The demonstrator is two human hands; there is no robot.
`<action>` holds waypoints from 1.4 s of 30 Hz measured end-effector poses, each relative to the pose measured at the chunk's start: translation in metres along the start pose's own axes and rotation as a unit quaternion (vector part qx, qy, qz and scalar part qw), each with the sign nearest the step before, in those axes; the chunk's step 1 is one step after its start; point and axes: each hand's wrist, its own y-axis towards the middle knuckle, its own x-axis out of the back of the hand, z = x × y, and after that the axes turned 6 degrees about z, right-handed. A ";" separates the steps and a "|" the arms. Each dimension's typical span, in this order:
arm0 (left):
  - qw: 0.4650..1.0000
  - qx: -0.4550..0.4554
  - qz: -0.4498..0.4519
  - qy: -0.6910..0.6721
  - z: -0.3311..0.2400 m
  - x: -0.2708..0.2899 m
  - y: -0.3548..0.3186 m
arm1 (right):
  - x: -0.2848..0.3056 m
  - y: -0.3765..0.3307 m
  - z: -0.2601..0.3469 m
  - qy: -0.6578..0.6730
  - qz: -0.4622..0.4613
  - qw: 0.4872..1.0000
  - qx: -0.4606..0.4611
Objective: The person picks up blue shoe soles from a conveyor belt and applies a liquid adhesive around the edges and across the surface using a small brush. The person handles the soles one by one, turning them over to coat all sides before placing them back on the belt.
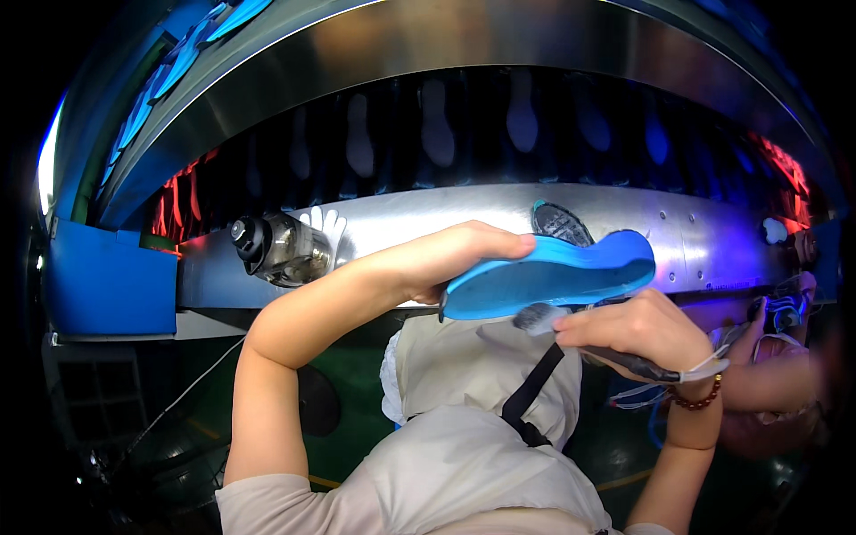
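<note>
My left hand (pixel 481 242) is closed on a blue shoe sole (pixel 544 283), gripping its left end with the thumb on the upper rim. The sole is tilted so that its hollow inner side shows. In my closed right hand (pixel 637 330) is a brush (pixel 538 318) with pale bristles and a dark handle. Its bristles are just below the sole's lower edge; whether they touch it I cannot tell. Behind the sole, partly hidden by it, a dark oval piece (pixel 562 221) lies on the metal ledge (pixel 401 214).
A clear jar with a black cap (pixel 276 248) lies or leans on the ledge's left, beside a white glove (pixel 325 227). Beyond the ledge, several soles (pixel 437 123) stand in a dark machine opening with red glowing ends. Another person's arm (pixel 771 383) is at the right.
</note>
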 end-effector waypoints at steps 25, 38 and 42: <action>0.969 -0.210 -0.078 0.100 0.032 0.019 0.034 | 0.000 0.044 -0.009 0.255 -0.293 0.909 -0.148; 0.967 -0.204 -0.135 0.073 0.047 0.026 0.042 | 0.000 0.078 -0.031 0.381 -0.316 0.837 -0.235; 0.969 -0.194 -0.148 0.049 0.048 0.024 0.042 | -0.002 0.081 -0.040 0.375 -0.315 0.838 -0.240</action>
